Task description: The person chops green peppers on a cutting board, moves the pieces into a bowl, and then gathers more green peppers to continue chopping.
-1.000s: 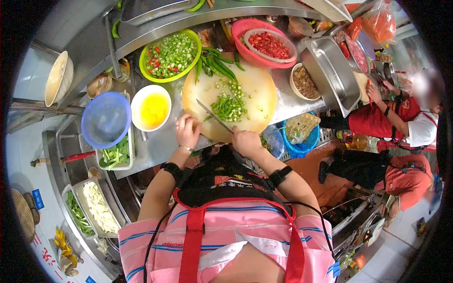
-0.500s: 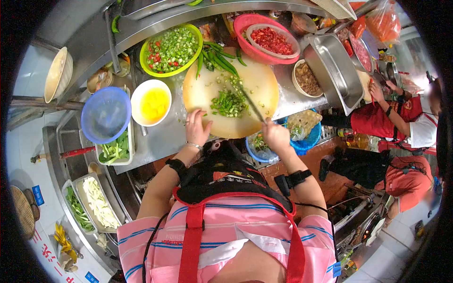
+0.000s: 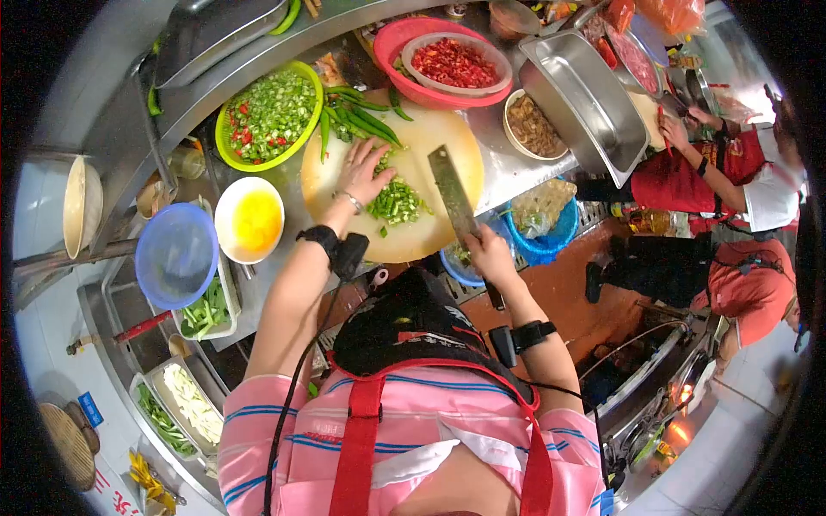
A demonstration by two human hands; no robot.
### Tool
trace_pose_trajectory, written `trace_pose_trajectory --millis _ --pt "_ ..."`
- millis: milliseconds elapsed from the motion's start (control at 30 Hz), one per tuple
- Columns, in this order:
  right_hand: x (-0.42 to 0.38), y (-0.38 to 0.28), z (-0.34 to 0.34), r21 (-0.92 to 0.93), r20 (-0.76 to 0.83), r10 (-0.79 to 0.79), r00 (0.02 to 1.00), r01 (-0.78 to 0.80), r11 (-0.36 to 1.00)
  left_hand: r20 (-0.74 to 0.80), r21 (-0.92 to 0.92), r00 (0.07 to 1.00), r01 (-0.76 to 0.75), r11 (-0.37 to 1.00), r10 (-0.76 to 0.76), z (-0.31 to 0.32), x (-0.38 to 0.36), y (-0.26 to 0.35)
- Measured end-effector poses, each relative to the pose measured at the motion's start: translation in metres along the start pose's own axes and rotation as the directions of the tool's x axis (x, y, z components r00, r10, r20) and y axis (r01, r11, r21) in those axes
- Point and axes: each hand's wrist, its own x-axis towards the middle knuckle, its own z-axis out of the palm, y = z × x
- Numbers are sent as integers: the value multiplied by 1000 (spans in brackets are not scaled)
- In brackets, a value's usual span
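Note:
My left hand (image 3: pixel 363 178) lies over the round cutting board (image 3: pixel 344 236) with its fingers stretched out and apart, touching the upper left side of a heap of chopped green peppers (image 3: pixel 397 203). My right hand (image 3: pixel 491 253) is wrapped around the handle of a kitchen knife (image 3: pixel 451 189). Its broad blade is turned flat, with green bits stuck on it, over the board's right side. Whole long green peppers (image 3: pixel 368 125) rest at the board's far edge, just beyond my left hand.
Around the board stand a yellow-green basket of chopped peppers (image 3: pixel 317 96), a bowl of beaten egg (image 3: pixel 227 199), a pink basin (image 3: pixel 387 43) holding chopped red peppers, a bowl of brown food (image 3: pixel 535 125) and a steel pan (image 3: pixel 594 90). Two people (image 3: pixel 740 172) are at the right.
My left hand has moved from the board's near edge up onto the chopped peppers. My right hand has drawn the knife away to the right and turned its blade flat.

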Motion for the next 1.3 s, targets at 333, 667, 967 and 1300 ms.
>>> trace_pose_trajectory --millis 333,667,967,1300 --pt "-22 -6 31 624 457 187 870 -463 630 -58 -72 998 3 997 -7 1 -58 70" --pt "-6 -73 45 620 531 41 847 -421 662 -473 -225 837 188 956 -276 17 -50 79" --pt "130 -201 26 240 150 -292 945 251 938 -699 -73 707 84 994 -111 -145 60 -22" --pt "49 -85 -13 111 372 -180 911 149 983 43 283 999 -8 959 -4 -87 21 -37"
